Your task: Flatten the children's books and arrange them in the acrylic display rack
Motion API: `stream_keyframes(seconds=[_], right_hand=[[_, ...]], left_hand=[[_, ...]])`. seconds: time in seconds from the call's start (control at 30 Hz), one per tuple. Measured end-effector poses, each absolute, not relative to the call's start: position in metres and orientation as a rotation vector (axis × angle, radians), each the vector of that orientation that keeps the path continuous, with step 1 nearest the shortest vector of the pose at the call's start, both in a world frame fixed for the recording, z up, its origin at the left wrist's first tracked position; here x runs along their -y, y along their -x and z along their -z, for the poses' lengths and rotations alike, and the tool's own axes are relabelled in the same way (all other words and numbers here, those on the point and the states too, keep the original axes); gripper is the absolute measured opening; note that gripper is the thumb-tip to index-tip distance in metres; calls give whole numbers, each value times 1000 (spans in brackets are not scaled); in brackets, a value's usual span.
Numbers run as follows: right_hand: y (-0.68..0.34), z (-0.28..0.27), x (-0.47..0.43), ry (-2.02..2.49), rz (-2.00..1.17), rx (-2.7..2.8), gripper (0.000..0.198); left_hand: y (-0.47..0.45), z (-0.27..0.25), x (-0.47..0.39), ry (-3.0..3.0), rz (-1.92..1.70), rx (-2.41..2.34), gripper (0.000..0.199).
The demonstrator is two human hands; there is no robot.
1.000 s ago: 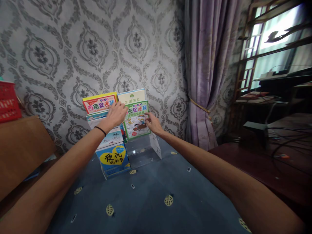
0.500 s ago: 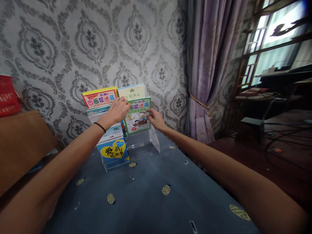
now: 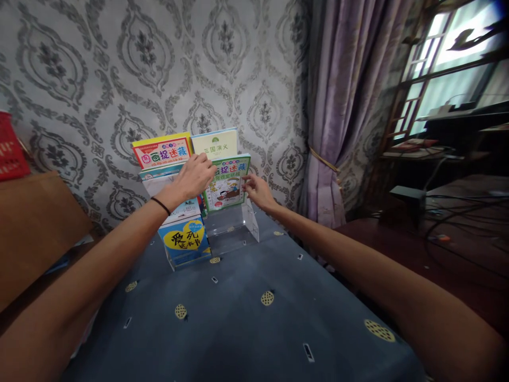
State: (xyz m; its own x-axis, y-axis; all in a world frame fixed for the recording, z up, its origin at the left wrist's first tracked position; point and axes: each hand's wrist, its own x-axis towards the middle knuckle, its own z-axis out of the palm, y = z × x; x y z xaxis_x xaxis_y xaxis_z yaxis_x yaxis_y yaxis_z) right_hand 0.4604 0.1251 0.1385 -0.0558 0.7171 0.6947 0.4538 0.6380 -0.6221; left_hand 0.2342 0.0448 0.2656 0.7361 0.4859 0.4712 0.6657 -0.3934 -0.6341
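Note:
A green-bordered picture book [image 3: 226, 187] stands upright between my hands, over a clear acrylic book rack [image 3: 252, 223]. My left hand [image 3: 194, 176] is closed on its upper left edge, fingers curled over it. At the right edge, my right hand [image 3: 257, 191] pinches the same book. Behind it rises a pale book with a green title [image 3: 217, 142]. The rack's left column holds a red and yellow book [image 3: 162, 153], a white book [image 3: 185, 211] partly hidden by my left forearm, and a blue book with a yellow heart [image 3: 186, 241] in front.
The rack stands on a table with a dark blue pineapple-print cloth [image 3: 222, 323], close to a patterned wall. At the left are a cardboard box [image 3: 40, 233] and a red basket [image 3: 11, 148]. A purple curtain [image 3: 338, 116] hangs behind the table's right side.
The green-bordered book has turned slightly, its right edge shifting a little to the right along with my right hand. My left hand keeps its hold. The whole view has shifted slightly.

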Motion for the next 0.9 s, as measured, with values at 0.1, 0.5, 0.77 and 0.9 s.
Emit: stream_keyframes(seconds=[0.1,0.5,0.77,0.9], right_hand=[[-461,-135,-124,942,-325,1691,42],[-463,-143,-143,1060,-204,1525,31],[-459,-153,-157,982,-270,1533,39],[-461,-139,-151,1016,-362,1492,45]], left_hand=[[-236,-263,-40,2107,277,872,24],[-237,-263,-33,1993,395,1022,29],[-240,-269,-40,1939,415,995,28],[-232,-260,-24,1958,438,976,28]])
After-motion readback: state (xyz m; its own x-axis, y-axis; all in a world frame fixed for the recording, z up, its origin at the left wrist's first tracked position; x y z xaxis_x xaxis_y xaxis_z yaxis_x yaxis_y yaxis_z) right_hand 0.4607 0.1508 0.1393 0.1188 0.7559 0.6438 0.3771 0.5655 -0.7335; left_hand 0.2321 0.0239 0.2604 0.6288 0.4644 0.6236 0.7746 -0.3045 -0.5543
